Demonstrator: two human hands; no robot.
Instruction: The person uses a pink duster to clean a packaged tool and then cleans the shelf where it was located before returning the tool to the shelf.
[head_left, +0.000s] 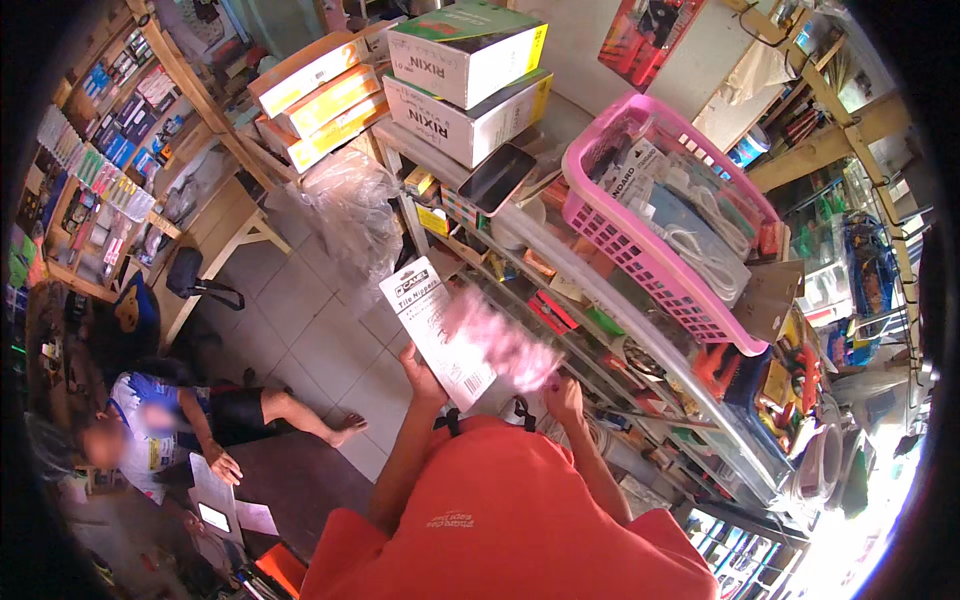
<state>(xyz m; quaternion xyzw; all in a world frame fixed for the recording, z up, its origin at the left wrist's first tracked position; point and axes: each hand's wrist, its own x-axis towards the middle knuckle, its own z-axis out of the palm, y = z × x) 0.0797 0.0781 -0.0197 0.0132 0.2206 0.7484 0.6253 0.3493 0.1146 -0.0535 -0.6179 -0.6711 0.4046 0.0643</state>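
Note:
My left hand (424, 381) grips the lower left edge of a white product packaging card (429, 319), which is tilted and bears print and a barcode. My right hand (565, 402) holds a pink-and-white cloth (506, 341) by its lower right end. The cloth is blurred and overlaps the card's right side; whether it presses on the card I cannot tell. The back of the card faces up, so whatever is fixed to its other side is hidden.
A glass display case (645, 322) runs along the right, bearing a pink plastic basket (675, 292) of packaged goods, a smartphone (497, 178) and white boxes (465, 71). Clear plastic wrap (349, 217) hangs left. Another person (161, 427) sits by a dark table (300, 472).

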